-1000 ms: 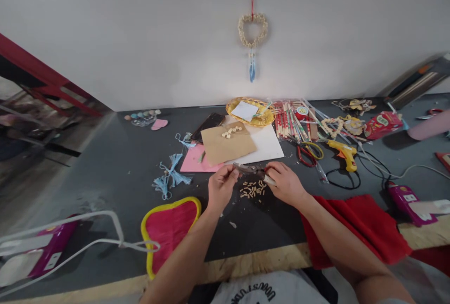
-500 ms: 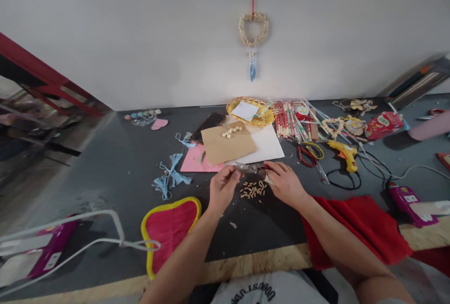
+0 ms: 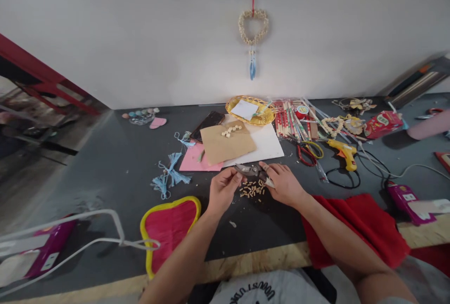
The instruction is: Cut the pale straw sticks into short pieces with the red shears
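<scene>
My right hand (image 3: pixel 286 185) is wrapped round the handles of a pair of pruning shears (image 3: pixel 250 170), whose metal blades point left above the table. At the tip of the blades, my left hand (image 3: pixel 225 186) has thumb and forefinger pinched together; what they hold is too small to make out. Just below the shears lies a loose pile of short, pale cut stick pieces (image 3: pixel 252 190). Behind the hands, a small cluster of cream pieces (image 3: pixel 231 131) rests on a brown card (image 3: pixel 225 147), which overlaps white and pink sheets.
Blue tassels (image 3: pixel 173 172) and a pink pad with yellow edging (image 3: pixel 170 229) lie left. To the right are red-handled scissors (image 3: pixel 306 155), a yellow glue gun (image 3: pixel 344 154) with cable, and red cloth (image 3: pixel 355 229). A wicker basket (image 3: pixel 270 116) and patterned sticks (image 3: pixel 286 123) stand behind.
The shears have turned slightly in my right hand, and their blades and pale handle show more plainly. My left hand stays pinched by the blade tip.
</scene>
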`<state>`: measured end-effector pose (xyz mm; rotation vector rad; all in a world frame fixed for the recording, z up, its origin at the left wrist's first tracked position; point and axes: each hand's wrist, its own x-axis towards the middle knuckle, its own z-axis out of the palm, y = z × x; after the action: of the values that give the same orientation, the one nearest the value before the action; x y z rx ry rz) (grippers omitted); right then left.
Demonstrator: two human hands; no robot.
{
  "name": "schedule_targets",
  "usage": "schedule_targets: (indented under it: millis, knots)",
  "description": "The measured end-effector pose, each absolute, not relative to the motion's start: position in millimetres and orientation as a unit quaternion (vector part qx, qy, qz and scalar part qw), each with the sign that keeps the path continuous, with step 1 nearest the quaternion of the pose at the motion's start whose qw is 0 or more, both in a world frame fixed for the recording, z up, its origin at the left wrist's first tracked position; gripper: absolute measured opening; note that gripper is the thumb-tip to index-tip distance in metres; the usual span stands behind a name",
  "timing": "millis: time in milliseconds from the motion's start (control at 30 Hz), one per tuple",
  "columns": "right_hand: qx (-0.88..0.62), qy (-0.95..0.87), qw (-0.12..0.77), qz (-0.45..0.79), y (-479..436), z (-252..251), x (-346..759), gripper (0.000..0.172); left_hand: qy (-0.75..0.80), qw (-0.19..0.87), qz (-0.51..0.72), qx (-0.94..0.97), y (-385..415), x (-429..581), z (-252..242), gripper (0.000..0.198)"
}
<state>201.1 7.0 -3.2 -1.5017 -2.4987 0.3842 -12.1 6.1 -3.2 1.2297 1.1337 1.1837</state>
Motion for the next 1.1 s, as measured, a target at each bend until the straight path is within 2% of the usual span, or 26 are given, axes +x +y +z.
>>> schedule_targets:
  millis: [267, 400, 567, 667, 833, 967, 1033, 1100]
  knots:
    - [-0.512, -0.846, 0.080, 0.125, 7, -5, 201, 0.061, 0.471, 0.521, 0.495, 0.511, 7, -9, 2, 0.026]
    - [-0.522, -0.840, 0.106, 0.102, 7, -6, 202, 0.060, 0.500, 0.479, 0.480, 0.539, 7, -8, 8, 0.020]
    - [-0.524, -0.833, 0.145, 0.100, 7, -13, 202, 0.035, 0.516, 0.451, 0.479, 0.549, 8, -11, 4, 0.021]
    - [-0.501, -0.852, 0.136, 0.071, 7, -13, 202, 0.030, 0.503, 0.470, 0.485, 0.539, 9, -12, -2, 0.023]
    - [-0.494, -0.858, 0.131, 0.045, 5, -9, 201, 0.030, 0.478, 0.509, 0.490, 0.522, 10, -11, -6, 0.024]
    - [-0.505, -0.850, 0.132, 0.077, 6, -8, 200, 0.029, 0.461, 0.532, 0.498, 0.505, 10, -12, -7, 0.024]
    - [-0.512, -0.842, 0.141, 0.099, 6, -7, 199, 0.034, 0.453, 0.544, 0.503, 0.495, 10, -12, -7, 0.024]
    - [-0.511, -0.842, 0.138, 0.110, 6, -6, 198, 0.046, 0.448, 0.554, 0.506, 0.486, 9, -11, -7, 0.025]
